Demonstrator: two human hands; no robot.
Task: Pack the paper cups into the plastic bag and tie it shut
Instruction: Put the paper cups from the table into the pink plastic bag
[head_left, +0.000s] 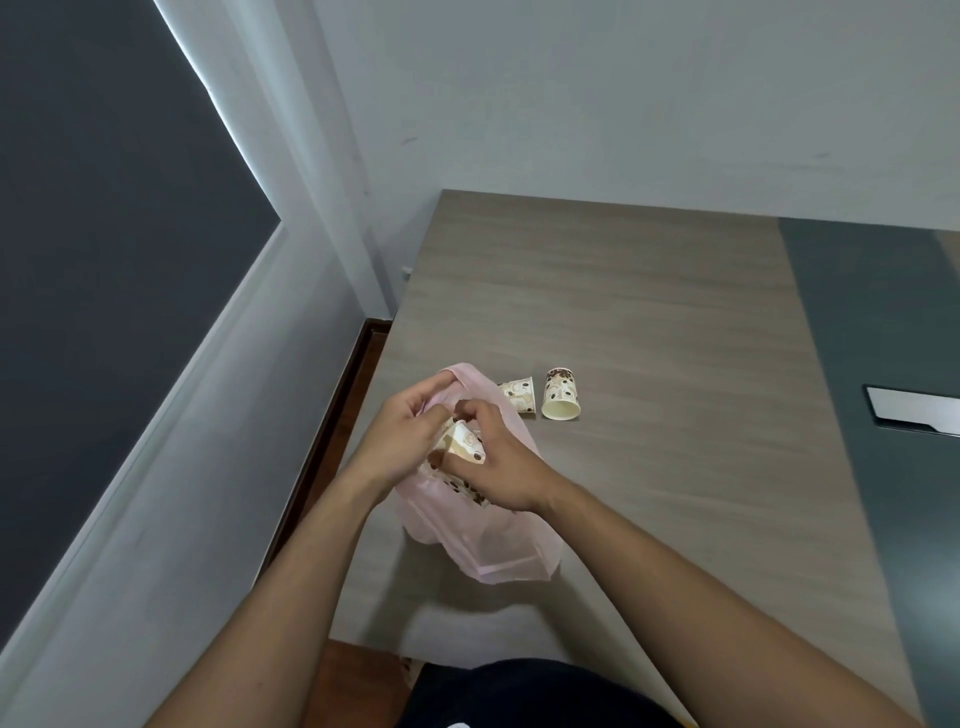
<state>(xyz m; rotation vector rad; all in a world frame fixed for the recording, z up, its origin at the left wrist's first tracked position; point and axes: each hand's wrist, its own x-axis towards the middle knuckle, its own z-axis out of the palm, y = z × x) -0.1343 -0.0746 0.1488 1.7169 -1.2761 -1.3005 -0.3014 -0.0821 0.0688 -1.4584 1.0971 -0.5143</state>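
Observation:
A pale pink plastic bag (488, 545) lies on the wooden table (649, 322) near its left edge. My left hand (400, 441) pinches the bag's upper rim and holds the mouth up. My right hand (498, 467) grips a patterned paper cup (462, 441) at the bag's mouth. Another cup shows through the plastic just below my right hand. Two more cups lie on their sides on the table past the bag: one (519, 395) is partly behind the bag, the other (561, 401) lies to its right with its open end toward me.
A dark strip runs along the table's right side with a silvery rectangular plate (914, 413) set in it. The table's left edge is close to the bag, with floor below and a wall beyond. The near table edge is by my body.

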